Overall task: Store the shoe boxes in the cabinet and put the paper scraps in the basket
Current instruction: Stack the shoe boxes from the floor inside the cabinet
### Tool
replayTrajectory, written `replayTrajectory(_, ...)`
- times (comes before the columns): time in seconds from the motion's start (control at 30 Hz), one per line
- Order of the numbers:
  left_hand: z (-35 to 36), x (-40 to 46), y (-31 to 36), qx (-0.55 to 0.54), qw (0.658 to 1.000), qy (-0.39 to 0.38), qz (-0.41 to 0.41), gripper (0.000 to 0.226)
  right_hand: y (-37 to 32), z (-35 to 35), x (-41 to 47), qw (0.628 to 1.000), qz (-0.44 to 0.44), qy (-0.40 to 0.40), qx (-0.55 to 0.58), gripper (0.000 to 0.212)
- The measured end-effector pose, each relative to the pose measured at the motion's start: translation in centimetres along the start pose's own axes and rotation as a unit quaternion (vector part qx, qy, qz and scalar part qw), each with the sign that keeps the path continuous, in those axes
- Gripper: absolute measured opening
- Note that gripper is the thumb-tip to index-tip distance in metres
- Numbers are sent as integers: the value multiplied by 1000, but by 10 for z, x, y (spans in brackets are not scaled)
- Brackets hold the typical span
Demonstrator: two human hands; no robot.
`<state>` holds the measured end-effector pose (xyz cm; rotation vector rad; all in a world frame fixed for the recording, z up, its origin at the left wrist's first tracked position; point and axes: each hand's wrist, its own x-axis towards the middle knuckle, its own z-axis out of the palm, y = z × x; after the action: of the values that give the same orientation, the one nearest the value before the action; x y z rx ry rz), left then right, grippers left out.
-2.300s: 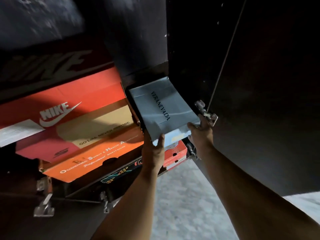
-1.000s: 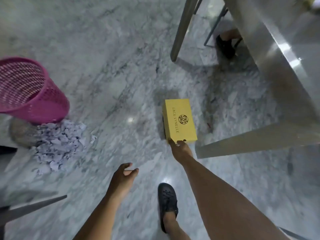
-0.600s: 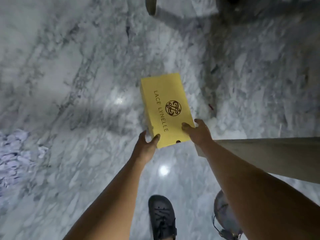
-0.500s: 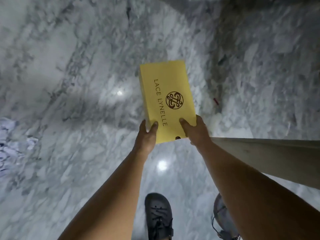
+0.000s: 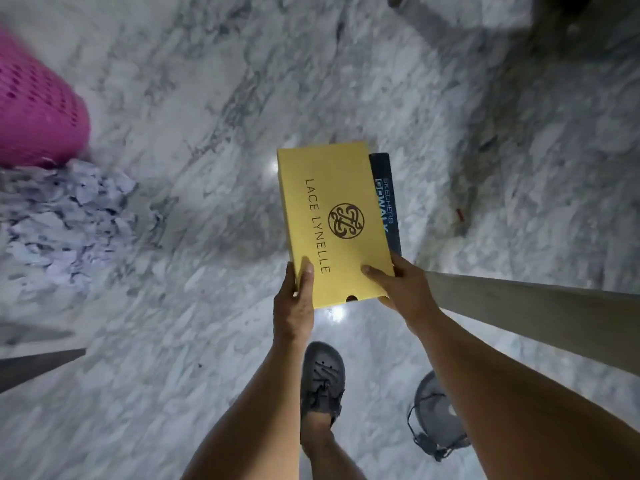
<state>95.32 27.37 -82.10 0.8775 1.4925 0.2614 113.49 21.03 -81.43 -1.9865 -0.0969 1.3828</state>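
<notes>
Both hands, left hand (image 5: 294, 299) and right hand (image 5: 403, 289), grip a flat yellow cardboard box (image 5: 334, 223), thumbs curled on top; torn paper scraps (image 5: 65, 216) heap at nine o'clock on marble floor (image 5: 207, 98).

The single head-worn camera looked almost straight down from standing height at the marble floor (image 5: 180, 341). The yellow shoe box (image 5: 332, 220) sat near mid-frame, close to the lens; left of it, the pink basket (image 5: 38, 109) touched the frame's edge.
</notes>
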Motion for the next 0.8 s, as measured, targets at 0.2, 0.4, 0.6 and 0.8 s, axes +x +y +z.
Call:
replayTrajectory(0.2,-119,-125,-18,-55,994,89,-32,73,-8,78,-139,994,-59,-60,-72,56)
replayTrajectory(0.4,-262,-299,-53,-114,978,162,-71,77,14,164,-320,958,-109,-146,-223,60)
replayTrajectory(0.6,-397,-439,-134,-155,944,266,-120,148,57,268,-486,896,-162,-241,-336,69)
replayTrajectory(0.8,-478,-501,-154,-253,892,363,-96,81,65,368,-567,883,-214,-266,-323,63)
